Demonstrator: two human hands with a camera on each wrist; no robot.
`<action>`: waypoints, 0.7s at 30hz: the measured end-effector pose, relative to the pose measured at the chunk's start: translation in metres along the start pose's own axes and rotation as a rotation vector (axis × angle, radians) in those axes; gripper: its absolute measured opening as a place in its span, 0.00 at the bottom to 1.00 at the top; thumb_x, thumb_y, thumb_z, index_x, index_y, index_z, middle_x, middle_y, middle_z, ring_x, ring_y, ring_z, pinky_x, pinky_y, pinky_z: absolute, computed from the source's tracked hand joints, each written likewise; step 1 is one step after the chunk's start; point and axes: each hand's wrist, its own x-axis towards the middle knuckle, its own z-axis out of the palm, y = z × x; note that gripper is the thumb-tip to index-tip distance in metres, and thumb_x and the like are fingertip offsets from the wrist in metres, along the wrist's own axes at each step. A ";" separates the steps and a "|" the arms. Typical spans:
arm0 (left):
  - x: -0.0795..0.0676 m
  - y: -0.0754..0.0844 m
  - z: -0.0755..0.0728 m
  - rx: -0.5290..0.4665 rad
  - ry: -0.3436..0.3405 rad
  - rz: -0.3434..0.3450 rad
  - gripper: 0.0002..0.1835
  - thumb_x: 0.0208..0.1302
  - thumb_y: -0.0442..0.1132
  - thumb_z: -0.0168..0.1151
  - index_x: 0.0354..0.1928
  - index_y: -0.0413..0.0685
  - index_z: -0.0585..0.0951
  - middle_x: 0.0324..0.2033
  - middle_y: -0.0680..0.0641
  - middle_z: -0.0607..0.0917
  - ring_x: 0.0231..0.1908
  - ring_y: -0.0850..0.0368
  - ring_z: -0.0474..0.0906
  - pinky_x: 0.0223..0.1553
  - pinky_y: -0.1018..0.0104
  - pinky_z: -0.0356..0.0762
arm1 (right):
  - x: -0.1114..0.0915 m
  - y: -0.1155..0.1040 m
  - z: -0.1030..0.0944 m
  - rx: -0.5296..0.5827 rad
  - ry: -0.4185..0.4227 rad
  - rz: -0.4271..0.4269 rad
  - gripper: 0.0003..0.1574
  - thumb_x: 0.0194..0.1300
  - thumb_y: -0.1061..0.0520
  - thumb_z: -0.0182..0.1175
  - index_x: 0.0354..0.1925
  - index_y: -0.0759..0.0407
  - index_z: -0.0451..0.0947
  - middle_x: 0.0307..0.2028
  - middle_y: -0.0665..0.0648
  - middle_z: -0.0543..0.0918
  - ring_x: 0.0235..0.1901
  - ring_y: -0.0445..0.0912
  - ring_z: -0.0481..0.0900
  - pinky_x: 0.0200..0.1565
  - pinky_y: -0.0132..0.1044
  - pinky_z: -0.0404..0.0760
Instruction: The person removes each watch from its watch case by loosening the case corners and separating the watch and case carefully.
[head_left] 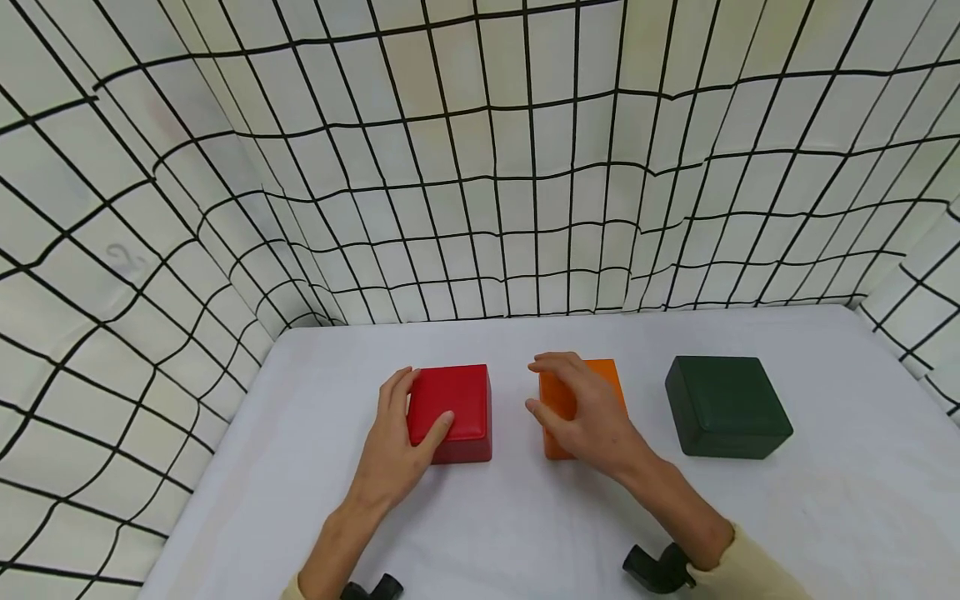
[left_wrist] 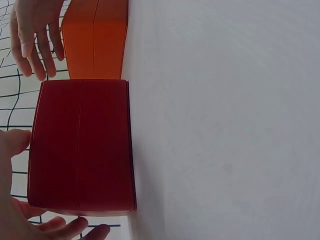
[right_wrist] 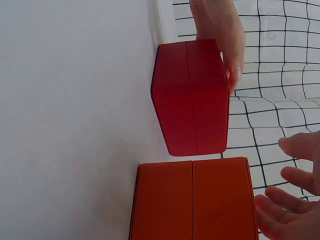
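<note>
A red box with a thin seam around its sides stands on the table's left half. My left hand is at it, its fingers spread along the left side and the thumb over the top near the front edge. In the left wrist view, the red box has these loosely bent fingertips right at its side. My right hand hovers over an orange box, thumb and fingers apart with nothing between them. The orange box also bears a seam, and the right fingers show beside its top.
To the right stands a dark green box. All three boxes form a row on a white-covered table. A white wall with a black grid net encloses the back and sides. Black curved wrist pieces show near both sleeves.
</note>
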 end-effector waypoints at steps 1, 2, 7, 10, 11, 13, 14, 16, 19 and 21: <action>0.000 -0.001 0.000 -0.006 -0.003 -0.003 0.46 0.66 0.54 0.68 0.80 0.52 0.58 0.79 0.47 0.59 0.72 0.44 0.67 0.61 0.41 0.83 | 0.001 -0.001 0.001 -0.003 -0.004 0.000 0.28 0.66 0.56 0.72 0.62 0.56 0.80 0.64 0.56 0.81 0.66 0.53 0.79 0.64 0.51 0.83; 0.000 -0.001 0.000 -0.011 -0.007 -0.004 0.46 0.66 0.54 0.69 0.80 0.52 0.58 0.79 0.47 0.59 0.72 0.43 0.66 0.60 0.42 0.84 | 0.001 -0.001 0.003 -0.005 -0.007 -0.001 0.28 0.66 0.56 0.72 0.62 0.56 0.80 0.64 0.56 0.81 0.66 0.53 0.79 0.64 0.51 0.83; -0.001 -0.003 0.000 -0.043 -0.027 -0.015 0.48 0.64 0.52 0.71 0.80 0.53 0.56 0.78 0.47 0.60 0.71 0.44 0.66 0.57 0.44 0.86 | 0.003 -0.003 0.009 -0.010 -0.030 -0.001 0.29 0.66 0.54 0.72 0.63 0.56 0.79 0.65 0.57 0.80 0.66 0.53 0.79 0.65 0.50 0.82; -0.001 -0.003 -0.001 -0.057 -0.037 -0.021 0.50 0.63 0.52 0.72 0.80 0.54 0.55 0.77 0.47 0.61 0.70 0.44 0.67 0.56 0.46 0.87 | 0.003 -0.005 0.011 -0.008 -0.043 -0.001 0.30 0.66 0.54 0.72 0.64 0.56 0.79 0.66 0.56 0.80 0.66 0.53 0.79 0.65 0.50 0.82; -0.001 -0.004 -0.001 -0.061 -0.042 -0.025 0.50 0.62 0.52 0.73 0.81 0.54 0.55 0.77 0.47 0.61 0.70 0.44 0.67 0.56 0.46 0.87 | 0.004 -0.005 0.012 -0.011 -0.045 -0.002 0.30 0.66 0.54 0.72 0.64 0.56 0.79 0.66 0.55 0.80 0.66 0.53 0.80 0.65 0.50 0.82; -0.002 -0.005 -0.001 -0.066 -0.056 -0.033 0.52 0.61 0.53 0.73 0.81 0.55 0.54 0.77 0.47 0.61 0.70 0.44 0.67 0.56 0.47 0.87 | 0.005 -0.007 0.014 -0.019 -0.048 -0.006 0.30 0.66 0.53 0.72 0.64 0.55 0.78 0.66 0.55 0.79 0.66 0.53 0.79 0.65 0.50 0.82; -0.002 -0.006 -0.001 -0.071 -0.065 -0.036 0.52 0.61 0.53 0.74 0.81 0.55 0.54 0.77 0.46 0.61 0.70 0.44 0.67 0.57 0.47 0.87 | 0.005 -0.007 0.015 -0.018 -0.049 -0.007 0.31 0.66 0.54 0.72 0.65 0.56 0.78 0.66 0.55 0.79 0.66 0.53 0.79 0.65 0.50 0.82; -0.003 -0.007 -0.002 -0.081 -0.084 -0.045 0.53 0.60 0.54 0.74 0.81 0.55 0.53 0.78 0.46 0.60 0.71 0.44 0.66 0.57 0.47 0.86 | 0.007 -0.009 0.018 -0.021 -0.053 -0.007 0.31 0.66 0.53 0.72 0.65 0.57 0.78 0.66 0.55 0.79 0.65 0.53 0.80 0.64 0.50 0.83; -0.004 -0.009 -0.002 -0.089 -0.106 -0.049 0.55 0.60 0.55 0.74 0.82 0.55 0.52 0.78 0.46 0.60 0.72 0.44 0.65 0.59 0.46 0.85 | 0.011 -0.012 0.021 -0.014 -0.063 -0.003 0.32 0.66 0.53 0.72 0.65 0.59 0.78 0.67 0.56 0.79 0.63 0.54 0.81 0.62 0.51 0.84; -0.004 -0.010 -0.003 -0.095 -0.114 -0.047 0.55 0.59 0.54 0.74 0.82 0.56 0.52 0.78 0.46 0.60 0.72 0.44 0.64 0.59 0.46 0.85 | 0.013 -0.015 0.023 -0.007 -0.078 0.011 0.33 0.66 0.53 0.72 0.66 0.59 0.77 0.67 0.56 0.78 0.62 0.54 0.81 0.61 0.51 0.85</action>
